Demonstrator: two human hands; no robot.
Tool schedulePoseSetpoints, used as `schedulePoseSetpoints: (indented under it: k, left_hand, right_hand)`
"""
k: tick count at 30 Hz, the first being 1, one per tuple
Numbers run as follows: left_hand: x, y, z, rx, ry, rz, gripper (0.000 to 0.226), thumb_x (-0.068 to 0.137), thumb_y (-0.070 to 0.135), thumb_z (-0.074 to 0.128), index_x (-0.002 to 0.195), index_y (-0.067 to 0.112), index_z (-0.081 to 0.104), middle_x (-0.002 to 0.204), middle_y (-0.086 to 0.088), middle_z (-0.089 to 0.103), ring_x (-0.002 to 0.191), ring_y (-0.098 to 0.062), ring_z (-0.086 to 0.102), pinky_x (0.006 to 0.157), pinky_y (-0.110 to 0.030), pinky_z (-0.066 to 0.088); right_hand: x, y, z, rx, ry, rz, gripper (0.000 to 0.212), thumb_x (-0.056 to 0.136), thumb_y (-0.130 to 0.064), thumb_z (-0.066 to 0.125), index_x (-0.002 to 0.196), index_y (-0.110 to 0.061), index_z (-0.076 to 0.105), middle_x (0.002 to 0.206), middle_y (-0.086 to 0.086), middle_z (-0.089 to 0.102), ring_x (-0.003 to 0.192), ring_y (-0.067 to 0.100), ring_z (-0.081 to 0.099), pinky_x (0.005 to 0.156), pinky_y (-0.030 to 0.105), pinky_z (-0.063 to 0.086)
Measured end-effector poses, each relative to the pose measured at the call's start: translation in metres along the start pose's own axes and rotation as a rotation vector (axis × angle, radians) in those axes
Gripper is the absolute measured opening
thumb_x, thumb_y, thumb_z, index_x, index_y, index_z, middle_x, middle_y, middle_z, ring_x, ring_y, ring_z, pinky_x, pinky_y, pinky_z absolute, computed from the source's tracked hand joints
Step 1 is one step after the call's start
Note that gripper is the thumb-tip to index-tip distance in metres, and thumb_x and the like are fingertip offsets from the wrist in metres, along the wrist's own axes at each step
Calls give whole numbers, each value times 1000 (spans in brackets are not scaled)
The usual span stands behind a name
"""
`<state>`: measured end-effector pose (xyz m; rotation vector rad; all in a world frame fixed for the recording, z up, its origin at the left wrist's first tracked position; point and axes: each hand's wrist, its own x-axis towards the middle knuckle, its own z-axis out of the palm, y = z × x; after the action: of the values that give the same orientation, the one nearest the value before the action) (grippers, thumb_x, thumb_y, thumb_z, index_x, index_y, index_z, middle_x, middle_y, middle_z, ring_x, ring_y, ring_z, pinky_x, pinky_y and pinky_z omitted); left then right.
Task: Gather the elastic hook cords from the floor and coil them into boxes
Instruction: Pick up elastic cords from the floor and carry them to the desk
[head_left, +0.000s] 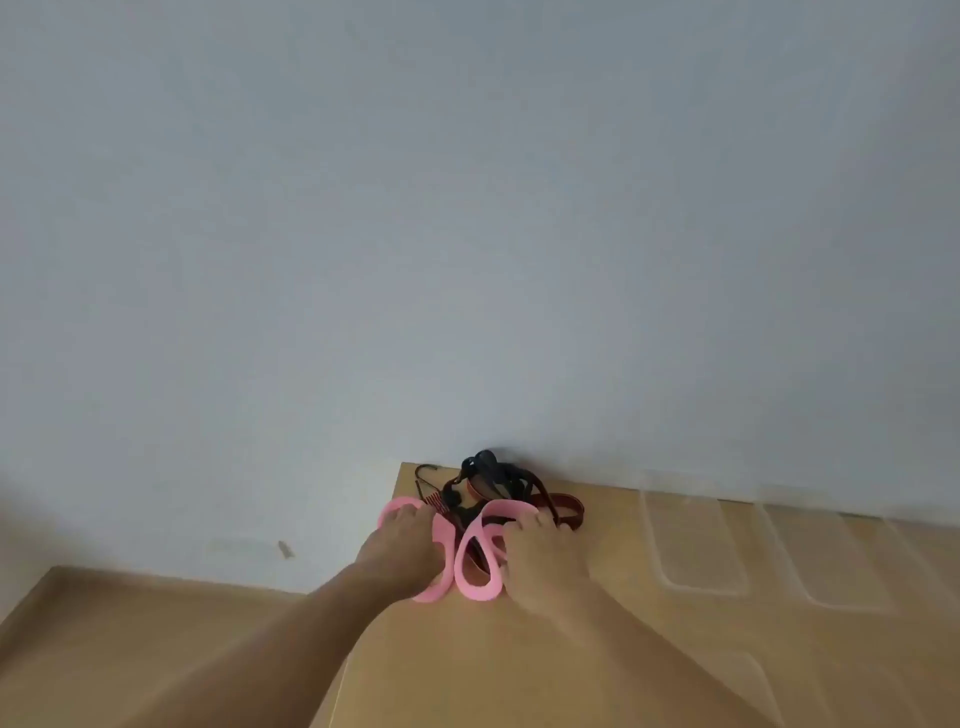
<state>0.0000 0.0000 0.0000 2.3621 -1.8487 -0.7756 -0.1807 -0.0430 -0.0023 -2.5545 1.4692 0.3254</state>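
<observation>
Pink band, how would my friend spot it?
Find the brown cardboard surface under the pale wall. Near its far edge lies a tangle of cords. The pink band is the wide, flat loop; the others are dark and thin.

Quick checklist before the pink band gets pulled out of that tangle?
1. Grip of left hand and right hand on pink band: ok.
2. Band free of dark cords: not ok, a dark strand crosses inside its loop.
3. Fingers clear of wire hook: ok.
4. Tangle supported on cardboard box: ok.
5. Room in clear trays for a coil: cannot tell, blurred.
</observation>
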Motion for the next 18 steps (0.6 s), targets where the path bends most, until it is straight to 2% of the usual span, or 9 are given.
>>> schedulePoseSetpoints:
  k: [3, 7, 11, 13, 15, 18]
  left_hand:
    - [5, -6, 11, 51, 12, -43, 53, 95, 25, 52, 145, 16, 36, 140, -5, 47, 125, -24, 49, 97, -36, 46]
    - [3, -8, 18, 9, 14, -113, 39, 93, 23, 58, 131, 17, 50, 118, -3, 57, 103, -23, 60, 84, -31, 50]
    - [3, -5, -7, -228, 9, -143, 10, 89, 25, 61, 93, 17, 56, 82, 3, 58, 74, -15, 57, 62, -24, 44]
    - [0, 0, -25, -359, -10, -109, 14, 83, 22, 66, 80, 13, 56, 75, -1, 60, 66, -15, 55, 59, -26, 44]
    - [-7, 7, -47, -496, -21, -82, 16, 84, 20, 69, 81, 9, 59, 76, -8, 67, 64, -18, 59, 63, -31, 50]
    - [-19, 21, -79, -586, 14, -23, 21, 83, 19, 70, 90, 2, 59, 72, -9, 67, 49, -16, 57, 52, -27, 47]
  right_hand:
    - [8, 0, 9, -152, -26, 23, 38, 93, -19, 55, 131, -18, 52, 131, 3, 57, 126, 26, 42, 99, 45, 35]
    - [6, 4, 15, -116, 32, 10, 29, 93, -14, 51, 119, -24, 62, 116, -2, 65, 120, 24, 48, 104, 50, 27]
    - [-1, 18, 4, 108, 162, 31, 20, 97, -22, 41, 95, -26, 61, 92, -7, 65, 95, 20, 55, 99, 42, 31]
    - [-6, 24, -8, 245, 203, 32, 19, 100, -29, 37, 92, -29, 55, 77, -10, 60, 78, 16, 52, 92, 37, 34]
    - [-11, 29, -23, 360, 247, 25, 20, 102, -35, 38, 98, -28, 57, 69, -12, 56, 68, 13, 53, 79, 33, 38]
    - [-20, 33, -54, 647, 285, 53, 20, 101, -37, 42, 98, -27, 59, 75, -7, 65, 72, 14, 64, 68, 34, 46]
